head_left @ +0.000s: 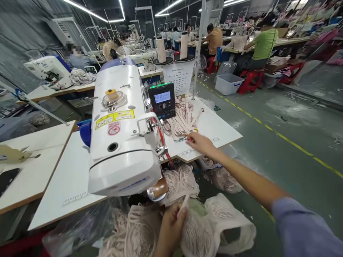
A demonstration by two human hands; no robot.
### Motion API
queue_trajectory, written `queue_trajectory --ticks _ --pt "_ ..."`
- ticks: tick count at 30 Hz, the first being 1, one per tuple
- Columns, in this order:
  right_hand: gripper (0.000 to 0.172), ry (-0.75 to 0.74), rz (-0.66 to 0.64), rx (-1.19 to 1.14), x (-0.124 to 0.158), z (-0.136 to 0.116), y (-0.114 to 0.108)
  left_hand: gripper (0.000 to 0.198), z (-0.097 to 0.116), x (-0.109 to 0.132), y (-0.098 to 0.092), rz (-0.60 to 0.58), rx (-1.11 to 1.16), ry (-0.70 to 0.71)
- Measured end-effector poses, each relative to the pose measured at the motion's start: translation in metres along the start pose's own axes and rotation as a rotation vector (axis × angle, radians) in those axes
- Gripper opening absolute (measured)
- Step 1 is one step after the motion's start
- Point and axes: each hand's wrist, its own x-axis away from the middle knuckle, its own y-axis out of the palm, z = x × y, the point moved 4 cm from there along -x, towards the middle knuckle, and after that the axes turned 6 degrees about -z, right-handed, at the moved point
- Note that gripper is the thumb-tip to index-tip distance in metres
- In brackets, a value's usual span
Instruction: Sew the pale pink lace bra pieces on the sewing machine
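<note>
One strip (183, 205) sits pinched in left hand (171, 223) fingers; right hand (201, 142) fingers' hold unclear; yellow label (115, 119) illegible.

One white sewing machine (120, 132) on the near worktop (214, 128), one control panel (162, 101), two thread cones (161, 50), one pile of pink straps (182, 119), one loose strap (183, 205), two hands: left hand (171, 221), right hand (200, 142), one fan (111, 50), one grey bin (227, 84), two seated people (264, 44) near it

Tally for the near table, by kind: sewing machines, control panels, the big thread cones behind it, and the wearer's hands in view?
Sewing machine: 1
Control panel: 1
Thread cones: 2
Hands: 2, left hand shut on a strap, right hand open by the strip pile
Total: 6
</note>
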Motion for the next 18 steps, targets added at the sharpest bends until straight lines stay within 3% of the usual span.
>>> queue_trajectory --ticks 2,4,6,10,18 --pt "0.041 0.152 0.158 0.030 -0.049 0.013 -0.020 0.053 0.001 0.005 0.005 -0.020 -0.094 0.041" --pt "0.034 0.236 0.204 0.050 -0.083 0.022 -0.033 0.053 -0.002 0.010 0.005 0.025 -0.136 0.089" --pt "0.030 0.270 0.205 0.071 -0.100 0.030 -0.040 0.054 -0.007 0.012 0.002 0.069 -0.160 0.118" --pt "0.028 0.270 0.220 0.105 -0.099 0.041 -0.043 0.055 -0.006 0.011 0.000 0.094 -0.206 0.102" --pt "0.034 0.268 0.236 -0.033 -0.108 0.030 -0.041 0.048 0.032 0.007 0.015 0.039 -0.313 0.092"
